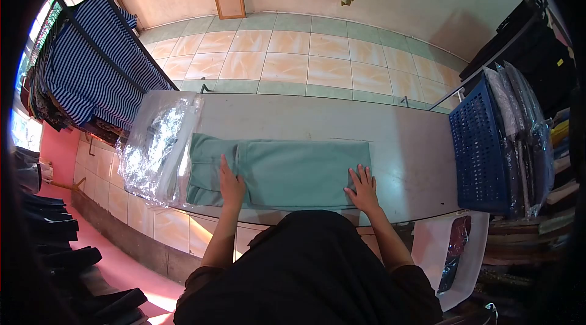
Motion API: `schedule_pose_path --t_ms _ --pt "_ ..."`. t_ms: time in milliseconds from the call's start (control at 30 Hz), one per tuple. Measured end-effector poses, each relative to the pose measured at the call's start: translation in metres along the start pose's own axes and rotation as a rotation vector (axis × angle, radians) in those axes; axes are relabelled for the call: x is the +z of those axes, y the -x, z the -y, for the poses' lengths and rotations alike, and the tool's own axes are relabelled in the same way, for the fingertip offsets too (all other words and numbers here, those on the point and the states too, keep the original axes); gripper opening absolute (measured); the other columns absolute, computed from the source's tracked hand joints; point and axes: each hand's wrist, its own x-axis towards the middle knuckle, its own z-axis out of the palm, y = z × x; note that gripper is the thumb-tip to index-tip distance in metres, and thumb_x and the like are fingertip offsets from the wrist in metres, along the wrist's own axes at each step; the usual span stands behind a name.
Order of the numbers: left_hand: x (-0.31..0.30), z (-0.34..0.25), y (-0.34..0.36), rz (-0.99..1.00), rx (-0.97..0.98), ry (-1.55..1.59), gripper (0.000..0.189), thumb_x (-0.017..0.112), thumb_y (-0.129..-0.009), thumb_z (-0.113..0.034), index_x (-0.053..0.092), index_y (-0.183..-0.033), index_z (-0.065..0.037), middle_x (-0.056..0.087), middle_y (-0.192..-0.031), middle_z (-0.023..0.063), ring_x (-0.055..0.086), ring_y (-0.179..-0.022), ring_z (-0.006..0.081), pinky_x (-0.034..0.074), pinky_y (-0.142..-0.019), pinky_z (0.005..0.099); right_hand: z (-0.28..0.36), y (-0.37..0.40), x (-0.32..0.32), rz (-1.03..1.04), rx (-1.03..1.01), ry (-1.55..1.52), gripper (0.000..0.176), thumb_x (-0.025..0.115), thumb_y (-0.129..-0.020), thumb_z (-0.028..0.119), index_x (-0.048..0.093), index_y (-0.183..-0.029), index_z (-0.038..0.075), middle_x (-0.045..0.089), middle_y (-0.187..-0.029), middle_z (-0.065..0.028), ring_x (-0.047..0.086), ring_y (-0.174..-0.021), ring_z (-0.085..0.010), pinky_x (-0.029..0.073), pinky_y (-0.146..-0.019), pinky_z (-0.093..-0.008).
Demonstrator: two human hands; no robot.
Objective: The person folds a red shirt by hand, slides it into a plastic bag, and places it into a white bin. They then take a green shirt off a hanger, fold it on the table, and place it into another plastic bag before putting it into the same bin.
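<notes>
A sage-green garment, folded into a long flat strip, lies across the table in front of me. It looks like folded trousers, though I cannot be sure of the kind. My left hand rests on its left part, fingers stretched out over the layered folds. Near the right end, my right hand lies flat with its fingers spread. At the garment's left end, a pile of shiny clear plastic bags touches or nearly touches the cloth.
The grey table extends under everything. On its right end stands a blue basket holding plastic-wrapped garments. Below it is a white bin. Striped clothes hang at left; dark garments hang at lower left.
</notes>
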Motion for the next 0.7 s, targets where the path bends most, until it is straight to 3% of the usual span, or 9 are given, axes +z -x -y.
schedule_pose_path --t_ms 67,100,167,200,333,400,433,500,700 --pt "0.009 -0.004 0.003 -0.214 0.272 -0.448 0.061 0.053 -0.075 -0.005 0.028 -0.13 -0.006 0.038 -0.128 0.0152 0.041 -0.114 0.0325 0.031 -0.095 0.0424 -0.006 -0.005 0.006 -0.126 -0.007 -0.094 0.064 0.058 -0.077 0.029 0.028 -0.131 0.01 0.023 -0.135 -0.0186 0.023 -0.124 -0.0374 0.024 -0.096 -0.052" --pt "0.016 -0.007 0.002 -0.213 0.276 -0.448 0.061 0.053 -0.075 -0.005 0.028 -0.13 -0.006 0.038 -0.128 0.0152 0.041 -0.114 0.0325 0.031 -0.095 0.0424 -0.003 -0.007 0.003 -0.244 -0.014 -0.187 0.065 0.06 -0.076 0.026 0.03 -0.129 0.007 0.026 -0.132 -0.0213 0.028 -0.121 -0.0379 0.027 -0.095 -0.0493" --pt "0.031 -0.012 0.001 0.21 0.533 -0.591 0.064 0.056 -0.076 -0.02 0.026 -0.132 -0.012 0.028 -0.135 0.0123 0.029 -0.123 0.0316 0.021 -0.101 0.0442 0.003 -0.011 -0.002 -0.338 0.096 -0.251 0.062 0.062 -0.074 0.021 0.033 -0.126 0.005 0.031 -0.127 -0.0235 0.032 -0.117 -0.0386 0.029 -0.094 -0.0461" --pt "0.034 -0.009 -0.003 0.21 0.531 -0.59 0.064 0.056 -0.076 -0.02 0.026 -0.132 -0.012 0.028 -0.135 0.0123 0.029 -0.123 0.0316 0.021 -0.101 0.0442 0.006 -0.013 -0.007 -0.433 0.201 -0.312 0.059 0.063 -0.072 0.016 0.036 -0.123 0.002 0.035 -0.123 -0.0257 0.036 -0.113 -0.0393 0.031 -0.093 -0.0428" --pt "0.041 0.007 -0.023 0.2 0.402 -0.697 0.067 0.052 -0.077 -0.039 0.026 -0.133 -0.015 0.024 -0.138 0.0095 0.021 -0.127 0.0314 0.012 -0.099 0.0565 -0.007 -0.016 0.001 -0.349 0.52 -0.445 0.055 0.064 -0.071 0.014 0.039 -0.118 -0.002 0.045 -0.111 -0.0238 0.044 -0.105 -0.0353 0.037 -0.088 -0.0408" --pt "0.043 0.013 -0.026 0.213 0.337 -0.706 0.067 0.051 -0.077 -0.043 0.027 -0.133 -0.016 0.023 -0.139 0.0093 0.019 -0.128 0.0319 0.009 -0.097 0.0613 -0.017 -0.019 0.001 -0.104 0.651 -0.715 0.056 0.066 -0.071 0.016 0.039 -0.116 -0.005 0.053 -0.103 -0.0204 0.053 -0.095 -0.0328 0.042 -0.08 -0.0418" --pt "0.044 0.014 -0.025 0.211 0.335 -0.714 0.068 0.05 -0.077 -0.045 0.027 -0.133 -0.016 0.021 -0.139 0.0097 0.018 -0.128 0.0314 0.006 -0.096 0.0634 -0.024 -0.021 0.006 -0.104 0.646 -0.712 0.056 0.066 -0.071 0.016 0.039 -0.116 -0.005 0.053 -0.103 -0.0204 0.053 -0.095 -0.0328 0.042 -0.08 -0.0418" --pt "0.047 0.01 -0.02 0.201 0.335 -0.726 0.069 0.05 -0.076 -0.047 0.026 -0.134 -0.016 0.02 -0.14 0.0101 0.017 -0.129 0.0308 0.004 -0.094 0.0655 -0.036 -0.026 0.014 -0.002 0.691 -1.442 0.05 0.067 -0.072 0.018 0.044 -0.112 -0.004 0.059 -0.094 -0.0143 0.058 -0.084 -0.0262 0.046 -0.076 -0.0389" --pt "0.096 -0.022 0.019 0.298 0.316 -0.64 0.068 0.045 -0.079 -0.049 0.024 -0.134 -0.015 0.014 -0.141 0.0131 0.012 -0.131 0.0308 -0.001 -0.093 0.0656 -0.076 -0.015 -0.061 0.004 0.743 -1.628 0.041 0.066 -0.073 0.016 0.051 -0.106 -0.002 0.059 -0.095 -0.0118 0.057 -0.085 -0.0222 0.047 -0.077 -0.0363"
